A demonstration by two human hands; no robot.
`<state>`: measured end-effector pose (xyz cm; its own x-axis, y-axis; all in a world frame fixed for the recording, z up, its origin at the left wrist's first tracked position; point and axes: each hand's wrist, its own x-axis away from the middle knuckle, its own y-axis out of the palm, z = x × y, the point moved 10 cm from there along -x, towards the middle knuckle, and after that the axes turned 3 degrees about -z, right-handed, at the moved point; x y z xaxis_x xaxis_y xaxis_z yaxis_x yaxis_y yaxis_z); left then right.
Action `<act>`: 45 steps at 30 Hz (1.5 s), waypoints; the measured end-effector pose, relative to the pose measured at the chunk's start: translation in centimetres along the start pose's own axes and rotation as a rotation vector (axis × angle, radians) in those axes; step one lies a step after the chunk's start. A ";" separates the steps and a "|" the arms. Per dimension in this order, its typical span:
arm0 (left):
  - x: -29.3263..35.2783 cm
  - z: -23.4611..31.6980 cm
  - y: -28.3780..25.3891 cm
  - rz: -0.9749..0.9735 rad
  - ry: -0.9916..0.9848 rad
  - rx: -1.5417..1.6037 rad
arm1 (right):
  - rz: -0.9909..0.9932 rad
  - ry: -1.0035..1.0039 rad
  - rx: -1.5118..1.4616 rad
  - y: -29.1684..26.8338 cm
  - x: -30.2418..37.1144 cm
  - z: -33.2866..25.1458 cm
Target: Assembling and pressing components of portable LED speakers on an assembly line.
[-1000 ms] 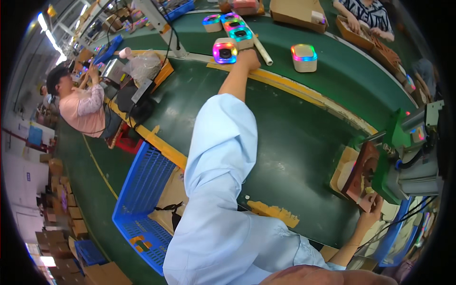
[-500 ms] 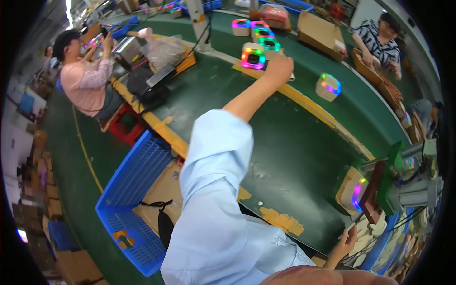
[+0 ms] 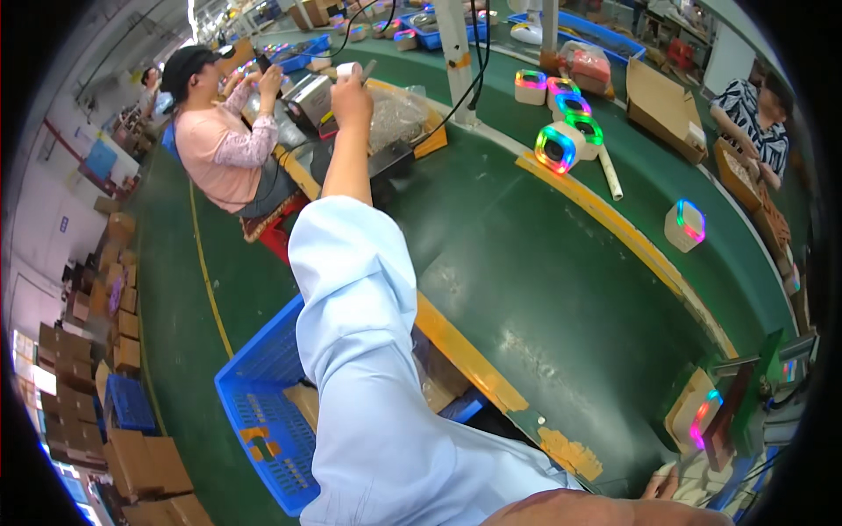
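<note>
My left hand (image 3: 352,107) reaches far out over the bench's left side. Its fingers are closed around a white, round-ended thing (image 3: 348,70); its exact kind is unclear. Under that hand lie a clear plastic bag (image 3: 396,121) and a dark flat box (image 3: 390,163). Low at the right, my right hand (image 3: 662,482) shows only in part, its fingers mostly hidden. Near it, a beige cube speaker with a lit ring (image 3: 690,414) sits by the press fixture (image 3: 745,408). Several lit cube speakers (image 3: 557,147) stand grouped on the green belt, beside a white rod (image 3: 611,174).
A single lit speaker (image 3: 684,225) stands apart on the belt. The green bench (image 3: 526,280) has a worn yellow edge. A blue crate (image 3: 263,394) is below my left arm. Co-workers sit at left (image 3: 232,145) and far right (image 3: 754,118). An open carton (image 3: 667,110) stands beyond.
My left hand has left the grouped speakers and swung left to the white round-ended thing. The view has turned left. The white rod now shows, and less of my right hand is visible.
</note>
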<state>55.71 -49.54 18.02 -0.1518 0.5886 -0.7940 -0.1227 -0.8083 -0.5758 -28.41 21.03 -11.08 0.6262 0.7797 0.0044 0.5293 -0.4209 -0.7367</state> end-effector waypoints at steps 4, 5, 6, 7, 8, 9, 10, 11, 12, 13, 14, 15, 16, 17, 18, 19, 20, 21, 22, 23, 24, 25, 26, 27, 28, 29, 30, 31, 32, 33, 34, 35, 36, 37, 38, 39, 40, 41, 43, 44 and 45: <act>0.3 -9.4 5.5 -0.339 -0.296 -0.161 | 0.017 -0.069 -0.006 0.8 -1.9 6.1; 0.3 -6.6 8.9 -0.360 -0.266 -0.120 | 0.100 -0.114 -0.044 -0.1 0.4 7.0; 2.0 -6.1 10.6 -0.420 -0.289 -0.090 | 0.098 -0.098 -0.027 -0.2 1.1 6.6; 3.4 -5.5 11.7 -0.473 -0.315 -0.063 | 0.148 -0.170 0.020 -0.6 1.7 5.0; 4.3 -4.7 12.0 -0.487 -0.316 -0.063 | 0.195 -0.244 0.064 -1.1 2.3 3.2; 4.1 -4.0 9.3 -0.264 -0.264 -0.045 | 0.179 -0.253 0.065 -1.3 1.6 2.5; 4.0 -3.4 6.2 -0.040 -0.205 -0.029 | 0.087 -0.085 0.047 -1.0 0.4 3.6; 3.2 -1.5 5.1 -0.036 -0.031 -0.054 | 0.005 0.084 0.029 -0.7 -0.1 4.8; 3.4 2.7 3.8 0.047 0.070 0.083 | 0.018 0.095 0.033 -1.1 0.8 3.9; 4.2 8.3 2.0 0.133 0.174 0.226 | 0.043 0.108 -0.032 -1.3 2.2 2.9; 4.9 13.1 0.9 0.089 0.259 0.305 | 0.056 0.109 -0.104 -1.2 2.9 2.2; 5.9 17.8 -0.1 0.044 0.346 0.380 | 0.062 0.113 -0.111 -0.8 3.5 2.1; 8.3 17.3 1.6 -0.119 0.355 0.382 | 0.047 0.010 -0.108 -0.5 0.5 -0.3; 10.0 20.9 2.0 -0.225 0.402 0.389 | 0.101 -0.059 -0.142 -0.7 1.1 -2.0; 11.8 24.0 2.4 -0.334 0.447 0.396 | 0.105 -0.050 -0.140 -0.4 2.0 -3.4; 13.3 26.7 2.1 -0.329 0.496 0.411 | 0.149 -0.025 -0.171 -0.3 3.0 -6.6; 14.4 30.3 2.3 -0.320 0.569 0.451 | 0.224 0.019 -0.203 -0.6 4.5 -8.7; 15.1 32.7 3.9 -0.361 0.581 0.527 | 0.298 0.030 -0.166 -0.9 5.5 -9.7; 15.3 33.0 4.2 -0.371 0.575 0.540 | 0.310 0.004 -0.206 -0.9 4.7 -10.1; 15.5 33.1 4.3 -0.339 0.540 0.491 | 0.294 0.018 -0.199 -0.7 4.4 -11.0; 15.3 33.2 4.5 -0.304 0.504 0.447 | 0.282 0.029 -0.191 -0.6 4.2 -11.7; 15.1 33.1 6.2 -0.351 0.468 0.375 | 0.279 0.004 -0.215 -0.8 4.5 -11.5; 14.8 33.2 7.6 -0.420 0.419 0.383 | 0.282 -0.030 -0.249 -0.5 4.2 -11.2; 14.9 33.2 9.7 -0.543 0.351 0.396 | 0.303 -0.048 -0.218 -0.8 4.3 -11.5; 15.2 33.4 11.7 -0.664 0.282 0.405 | 0.327 -0.015 -0.187 -1.0 4.5 -11.5; 15.4 34.3 12.5 -0.669 0.298 0.426 | 0.347 0.009 -0.154 -1.2 4.9 -12.0; 15.1 33.9 12.9 -0.614 0.239 0.462 | 0.358 0.030 -0.122 -1.4 5.3 -12.3; 14.9 33.3 13.2 -0.557 0.178 0.494 | 0.361 -0.026 -0.113 -1.7 5.3 -12.0; 14.8 31.6 14.2 -0.468 0.113 0.556 | 0.368 -0.029 -0.110 -2.0 5.1 -11.8; 14.9 31.8 14.2 -0.492 0.096 0.613 | 0.363 -0.040 -0.135 -2.0 5.4 -11.9; 15.1 31.7 14.1 -0.516 0.075 0.666 | 0.355 -0.053 -0.159 -2.2 5.7 -12.1; 15.1 31.8 13.0 -0.462 0.094 0.619 | 0.312 -0.021 -0.205 -2.2 5.8 -11.5; 15.3 33.0 11.7 -0.477 0.111 0.633 | 0.327 0.001 -0.201 -2.5 6.2 -11.6; 15.7 33.6 9.9 -0.464 0.114 0.644 | 0.311 0.005 -0.242 -2.5 6.5 -11.9; 15.6 34.8 7.5 -0.453 0.129 0.661 | 0.306 0.016 -0.288 -2.4 6.8 -12.0; 16.5 37.2 5.2 -0.523 0.256 0.629 | 0.313 0.048 -0.307 -2.4 7.4 -11.5; 17.7 39.0 2.6 -0.593 0.389 0.598 | 0.304 0.067 -0.329 -2.3 7.2 -11.7; 19.3 41.1 -1.0 -0.657 0.555 0.545 | 0.233 0.184 -0.458 -1.5 7.0 -11.8; 26.0 43.6 -10.3 -0.776 0.843 0.459 | 0.044 0.179 -0.658 0.7 5.7 -13.5; 28.9 44.2 -14.9 -0.785 0.970 0.404 | -0.003 0.342 -1.245 2.9 5.8 -15.6; 31.4 44.9 -17.5 -0.826 1.009 0.437 | -0.084 0.442 -1.386 4.9 5.8 -15.7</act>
<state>9.02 -16.48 11.87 0.8641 0.4779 -0.1577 -0.1520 -0.0508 -0.9871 -13.23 16.18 -4.03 0.5526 0.7282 0.4055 0.5287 -0.6823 0.5048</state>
